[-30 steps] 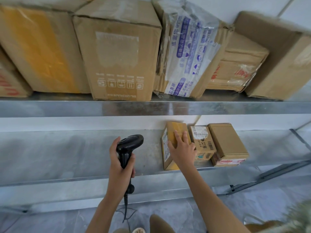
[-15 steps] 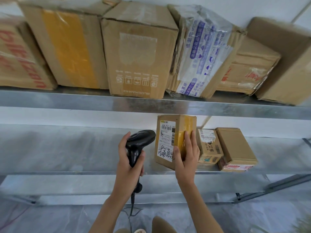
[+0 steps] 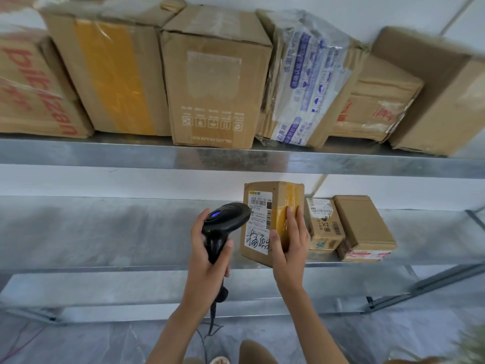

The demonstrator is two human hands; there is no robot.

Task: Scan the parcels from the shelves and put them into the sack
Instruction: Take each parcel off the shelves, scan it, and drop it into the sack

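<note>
Parcel (image 3: 273,222) now off the lower shelf (image 3: 105,232), lifted and turned label-out since a second ago. Left hand (image 3: 208,254) wrapped tight on black scanner (image 3: 223,224), blue light lit, nose just beside the label. Right hand (image 3: 290,245) clasps the parcel's lower right side. Behind: two small boxes (image 3: 349,229) on the lower shelf. Above: row of large cartons (image 3: 215,82).

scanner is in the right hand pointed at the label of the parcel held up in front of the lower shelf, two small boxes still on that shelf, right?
Not quite: the head view shows the scanner in the left hand, not the right. The right hand holds the parcel up, label facing the scanner. The two small boxes do sit on the lower shelf.
</note>
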